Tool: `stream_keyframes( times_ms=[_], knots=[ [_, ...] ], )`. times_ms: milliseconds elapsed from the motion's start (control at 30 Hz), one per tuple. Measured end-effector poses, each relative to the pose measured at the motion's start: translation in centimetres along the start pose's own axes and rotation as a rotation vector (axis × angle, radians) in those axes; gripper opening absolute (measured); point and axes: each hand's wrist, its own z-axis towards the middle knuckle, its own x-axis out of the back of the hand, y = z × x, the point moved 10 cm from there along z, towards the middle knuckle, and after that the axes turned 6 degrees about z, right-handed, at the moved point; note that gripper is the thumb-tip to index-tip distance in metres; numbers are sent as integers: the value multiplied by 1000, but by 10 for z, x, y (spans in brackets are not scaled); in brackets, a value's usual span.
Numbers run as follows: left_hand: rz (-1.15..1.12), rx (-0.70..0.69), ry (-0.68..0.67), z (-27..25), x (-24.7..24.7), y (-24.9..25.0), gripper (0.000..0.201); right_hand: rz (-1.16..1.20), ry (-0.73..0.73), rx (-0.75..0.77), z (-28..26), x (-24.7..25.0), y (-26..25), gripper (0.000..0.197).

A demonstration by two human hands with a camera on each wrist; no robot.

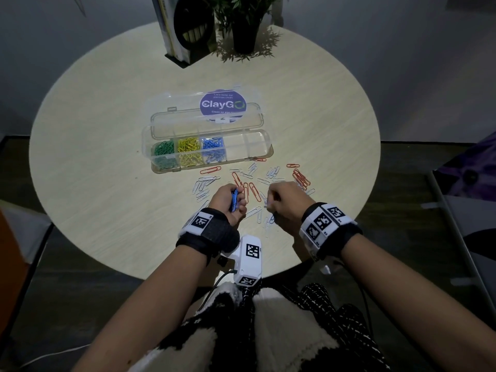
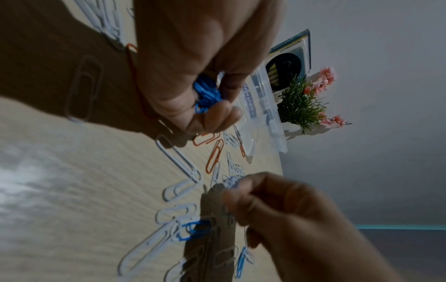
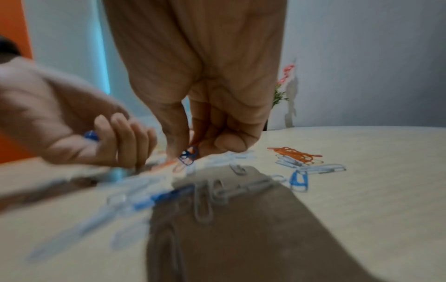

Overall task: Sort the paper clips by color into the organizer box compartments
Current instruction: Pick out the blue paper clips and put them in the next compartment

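A clear organizer box (image 1: 257, 146) lies open mid-table; its left three compartments hold green clips (image 1: 163, 154), yellow clips (image 1: 189, 151) and blue clips (image 1: 213, 150), and the right ones look bare. White, red and a few blue loose clips (image 1: 249, 183) are scattered in front of it. My left hand (image 1: 228, 200) grips a bunch of blue clips (image 2: 205, 93) in its curled fingers. My right hand (image 1: 279, 200) hovers just above the pile, thumb and fingers pinching one blue clip (image 3: 189, 157).
The round light-wood table (image 1: 107, 157) carries a book stand (image 1: 185, 30) and a potted plant (image 1: 244, 25) at its far edge. A purple round sticker (image 1: 222, 103) shows through the box's open lid. A red clip cluster (image 3: 296, 154) lies to the right.
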Motion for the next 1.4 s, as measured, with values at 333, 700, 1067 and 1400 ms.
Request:
stream_keyframes(
  times_ms=[333, 700, 1067, 1400],
  knots=[
    [-145, 71, -135, -9, -30, -11, 36, 313, 143, 157, -10, 25, -46, 8],
    [85, 105, -91, -9, -17, -18, 37, -24, 1, 27, -22, -8, 23, 14],
    [71, 47, -35, -4, -8, -10, 36, 46, 97, -4, -7, -10, 10, 17],
    [181, 15, -9, 1, -6, -6, 34, 211, 215, 16, -2, 7, 16, 13]
  ],
)
